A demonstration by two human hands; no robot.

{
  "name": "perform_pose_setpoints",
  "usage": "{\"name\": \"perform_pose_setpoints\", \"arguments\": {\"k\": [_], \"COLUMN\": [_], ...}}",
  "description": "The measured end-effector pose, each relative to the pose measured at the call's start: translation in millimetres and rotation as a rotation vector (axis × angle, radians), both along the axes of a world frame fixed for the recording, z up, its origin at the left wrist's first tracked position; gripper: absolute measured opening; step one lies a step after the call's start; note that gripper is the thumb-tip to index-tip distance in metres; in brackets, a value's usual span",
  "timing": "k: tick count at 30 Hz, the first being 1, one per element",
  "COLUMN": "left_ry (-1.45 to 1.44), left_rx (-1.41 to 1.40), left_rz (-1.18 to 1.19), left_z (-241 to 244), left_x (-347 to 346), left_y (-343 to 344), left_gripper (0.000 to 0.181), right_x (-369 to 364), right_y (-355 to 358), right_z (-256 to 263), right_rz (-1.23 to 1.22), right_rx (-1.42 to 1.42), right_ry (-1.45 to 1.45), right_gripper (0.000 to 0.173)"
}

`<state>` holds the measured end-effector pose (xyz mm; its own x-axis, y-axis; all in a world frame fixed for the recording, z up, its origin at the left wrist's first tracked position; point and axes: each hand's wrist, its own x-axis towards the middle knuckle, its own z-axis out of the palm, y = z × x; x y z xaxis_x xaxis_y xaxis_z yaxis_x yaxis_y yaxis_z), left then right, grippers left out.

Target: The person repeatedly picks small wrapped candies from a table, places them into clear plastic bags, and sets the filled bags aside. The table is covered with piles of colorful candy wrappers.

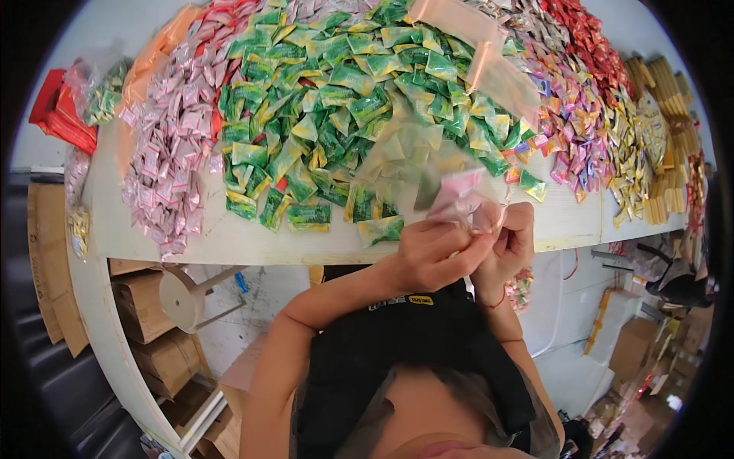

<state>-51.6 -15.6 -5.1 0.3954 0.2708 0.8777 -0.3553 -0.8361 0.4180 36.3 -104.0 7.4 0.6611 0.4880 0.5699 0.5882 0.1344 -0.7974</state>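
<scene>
In front of my chest, both hands meet at a sheer drawstring pouch that is partly blurred. My left hand pinches its gathered end. Close against it, my right hand grips the same end, near a thin pale cord. A pink and clear packet shows just above my left fingers; whether it lies inside the pouch I cannot tell. Beyond my hands spreads a large heap of green and yellow sachets. Two peach sheer pouches lie on the heap's far right part.
Pink-silver packets are heaped on the table at left. Purple-orange packets, gold packets and red packets lie at right. Cardboard boxes and a roll sit below the table's front edge.
</scene>
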Motion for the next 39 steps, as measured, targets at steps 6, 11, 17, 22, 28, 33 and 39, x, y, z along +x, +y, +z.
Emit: {"name": "perform_pose_setpoints", "arguments": {"k": [6, 11, 17, 22, 28, 33, 39], "left_ry": [0.055, -0.225, -0.364, -0.498, -0.434, -0.469, -0.353], "left_rx": [-0.473, -0.978, -0.921, -0.910, -0.885, -0.938, -0.950], "left_rz": [0.195, 0.140, 0.292, 0.406, 0.463, 0.519, 0.497], "left_z": [18, 50, 57, 59, 68, 55, 37], "left_x": [-11, -56, -126, -162, -181, -190, -156], "left_y": [26, 66, 50, 50, 60, 83, 111], "left_gripper": [0.004, 0.004, 0.005, 0.006, 0.006, 0.005, 0.006], "right_x": [2, 9, 75, 1, -57, -35, -52], "right_y": [2, 55, 241, 357, 436, 391, 195], "right_z": [11, 67, 40, 22, -16, 22, 81], "right_rz": [0.004, 0.214, 0.312, 0.470, 0.524, 0.599, 0.962], "right_rx": [0.060, 0.257, 0.184, -0.103, -0.485, -0.202, -0.246], "right_ry": [0.102, 0.600, -0.033, -0.574, -0.922, -0.617, -0.065], "right_gripper": [0.015, 0.010, 0.018, 0.029, 0.018, 0.012, 0.015]}}
